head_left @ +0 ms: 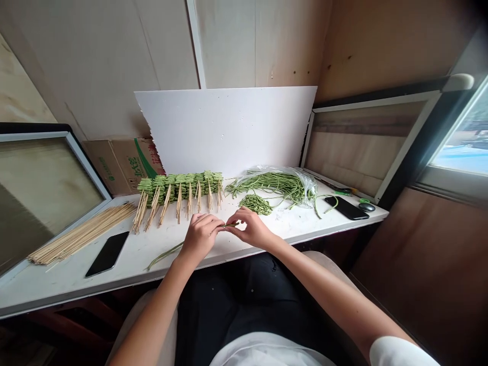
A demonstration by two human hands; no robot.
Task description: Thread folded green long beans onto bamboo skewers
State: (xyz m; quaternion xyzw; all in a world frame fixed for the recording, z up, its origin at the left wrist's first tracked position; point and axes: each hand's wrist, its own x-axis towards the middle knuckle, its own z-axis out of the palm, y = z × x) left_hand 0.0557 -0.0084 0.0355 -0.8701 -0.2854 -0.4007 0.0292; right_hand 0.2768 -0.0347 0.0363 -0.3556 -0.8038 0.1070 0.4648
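long bean (232, 224) — we pinch it between our left hand (200, 236) and right hand (251, 229), held close together near the counter's (57, 284) front edge; a hard tug could snap it, dropping pieces over that edge.

I'm seeing a white foam board (224, 129) propped against the wall behind the white table (76, 287), a cardboard box (122, 166) sitting just left of it, a black smartphone (107, 254) lying near the table's left end, and another smartphone (346, 207) lying beside a dark computer mouse (366, 207) on the right.
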